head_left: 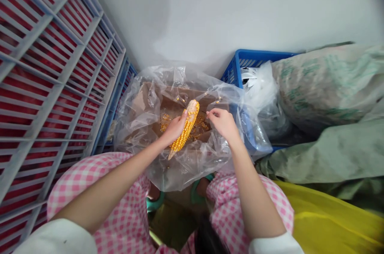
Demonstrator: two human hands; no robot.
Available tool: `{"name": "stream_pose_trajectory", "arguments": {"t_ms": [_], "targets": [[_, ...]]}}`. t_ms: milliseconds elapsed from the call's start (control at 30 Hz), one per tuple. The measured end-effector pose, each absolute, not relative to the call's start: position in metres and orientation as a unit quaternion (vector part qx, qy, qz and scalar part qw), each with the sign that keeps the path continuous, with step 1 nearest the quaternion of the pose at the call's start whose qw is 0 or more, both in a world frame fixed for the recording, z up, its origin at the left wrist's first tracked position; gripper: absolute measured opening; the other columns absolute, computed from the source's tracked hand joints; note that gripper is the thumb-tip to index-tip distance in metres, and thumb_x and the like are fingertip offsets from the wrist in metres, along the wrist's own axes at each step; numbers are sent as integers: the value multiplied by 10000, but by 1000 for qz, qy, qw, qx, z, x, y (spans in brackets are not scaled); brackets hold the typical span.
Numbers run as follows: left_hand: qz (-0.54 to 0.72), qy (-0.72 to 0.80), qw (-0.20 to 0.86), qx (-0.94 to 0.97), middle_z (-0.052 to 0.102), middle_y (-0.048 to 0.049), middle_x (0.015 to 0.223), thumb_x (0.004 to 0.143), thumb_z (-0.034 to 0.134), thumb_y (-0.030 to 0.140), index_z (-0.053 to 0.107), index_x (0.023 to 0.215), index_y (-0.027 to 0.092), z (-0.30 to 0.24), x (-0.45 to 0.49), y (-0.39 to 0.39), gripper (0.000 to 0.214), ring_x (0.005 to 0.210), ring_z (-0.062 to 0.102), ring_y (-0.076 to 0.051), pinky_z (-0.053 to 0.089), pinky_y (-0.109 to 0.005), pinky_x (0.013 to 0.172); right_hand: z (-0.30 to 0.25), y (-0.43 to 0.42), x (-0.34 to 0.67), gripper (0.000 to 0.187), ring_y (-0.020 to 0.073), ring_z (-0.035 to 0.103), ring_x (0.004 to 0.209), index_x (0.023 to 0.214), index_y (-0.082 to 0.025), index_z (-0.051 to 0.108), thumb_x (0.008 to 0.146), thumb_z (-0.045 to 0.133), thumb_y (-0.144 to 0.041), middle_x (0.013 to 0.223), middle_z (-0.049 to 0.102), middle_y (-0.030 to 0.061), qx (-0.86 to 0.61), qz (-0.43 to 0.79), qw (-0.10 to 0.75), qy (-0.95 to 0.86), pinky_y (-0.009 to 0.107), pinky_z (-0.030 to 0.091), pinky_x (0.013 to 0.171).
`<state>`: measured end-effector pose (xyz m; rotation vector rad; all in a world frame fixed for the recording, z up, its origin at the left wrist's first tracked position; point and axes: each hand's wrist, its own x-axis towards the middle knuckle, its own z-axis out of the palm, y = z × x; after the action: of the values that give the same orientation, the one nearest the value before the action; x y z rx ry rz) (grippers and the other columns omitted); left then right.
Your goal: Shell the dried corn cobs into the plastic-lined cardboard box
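Note:
An ear of corn [187, 129] with yellow kernels is gripped in my left hand [177, 127]. It tilts, with a pale patch bare of kernels at its upper end and its pointed end toward me. My right hand [222, 123] is apart from the ear, to its right, fingers pinched together; whether something small is between them I cannot make out. Below both hands is a cardboard box [172, 93] lined with a clear plastic bag [168, 172]. Loose corn kernels [199, 124] lie inside it, partly hidden by the ear.
Slatted plastic crates [57, 58] stand close on the left. At right are a blue basket [238, 60], a white plastic bag [261, 86], a stuffed woven sack [327, 82] and yellow sheeting [330, 218]. A pale wall [228, 10] rises behind the box.

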<state>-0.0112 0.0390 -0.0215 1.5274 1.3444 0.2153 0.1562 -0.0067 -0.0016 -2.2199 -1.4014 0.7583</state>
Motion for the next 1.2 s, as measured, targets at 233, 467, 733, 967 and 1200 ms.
{"name": "stream_pose_trajectory", "arguments": {"t_ms": [233,467,733,967,1200], "targets": [[70,553,509,656,595,-106,1111,771,164,633,573,1097,132,-15,-9,38,724,1004,530,-250,358,-312,870,1,-8,160,266,140,534,619,702,-202,628,763,417,-353,669,623,24,-787,275,208,-511,224,336,581],[56,539,503,673,580,-108,1140,759,167,650,577,1089,147,-16,-8,38,728,1046,512,-258,343,-322,893,10,-12,175,253,111,478,551,614,-173,603,745,445,-321,590,585,8,-766,306,210,-525,211,311,554],[52,527,512,677,606,-103,1092,770,174,635,593,1071,137,-4,-6,34,718,1030,517,-267,366,-319,863,13,-11,176,270,95,441,526,607,-162,606,737,457,-345,565,554,-9,-757,314,231,-525,201,290,528],[52,531,513,673,586,-105,1130,775,166,631,578,1098,154,-4,-6,36,708,1065,497,-262,358,-318,873,18,-12,177,278,92,399,495,611,-156,606,741,447,-344,511,511,-14,-763,310,212,-526,209,269,510],[59,528,509,677,593,-99,1120,778,155,624,578,1097,150,-5,-6,36,710,1045,508,-254,364,-312,864,18,-13,178,272,89,401,502,607,-151,594,744,461,-345,546,539,-5,-762,314,209,-526,204,268,518]]}}
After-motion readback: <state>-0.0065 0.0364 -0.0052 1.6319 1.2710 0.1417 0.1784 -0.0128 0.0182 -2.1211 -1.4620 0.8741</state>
